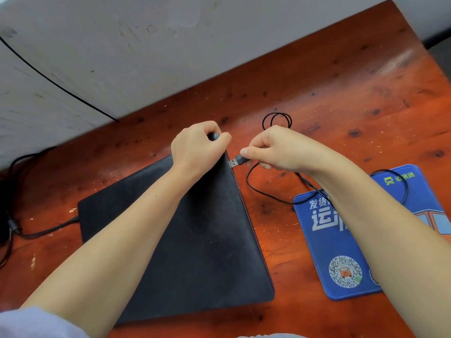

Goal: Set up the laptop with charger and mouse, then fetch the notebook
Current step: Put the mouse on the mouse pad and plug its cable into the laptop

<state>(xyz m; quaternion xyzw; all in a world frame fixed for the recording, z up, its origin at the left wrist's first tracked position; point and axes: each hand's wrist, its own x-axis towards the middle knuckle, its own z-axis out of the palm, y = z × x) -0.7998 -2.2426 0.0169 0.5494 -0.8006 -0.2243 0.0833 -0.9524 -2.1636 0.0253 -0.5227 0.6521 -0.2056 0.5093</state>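
Reddish-brown knotted wood forms the desk (341, 98), pushed against a scuffed white wall (97, 45), carrying every item listed. Laptop (195, 228): black, lid closed, lying flat and skewed on the desk, a charger cable (48, 231) running to its left edge, apparently already seated. Mouse pad (341, 252): blue, printed with white characters and a QR code, just right of the laptop, partly under the right forearm. Mouse cable (268, 193): thin, black, looping loosely across the desk and over the pad, with a small coil beyond the hands; the mouse itself is not visible, nor is the notebook. Left hand (197, 147): fingers curled over the laptop's far right corner, bracing it. Right hand (273, 150): grip closed in a pinch on the USB plug (235, 162), whose metal tip sits just beside the laptop's right edge, not yet inserted. Judged step: plugging in the mouse. Risks: the port is hidden from this view, so the plug may arrive upside down or scrape past the opening; a sideways push could slide the laptop; the slack loop may snag the forearm and tug the plug off line.
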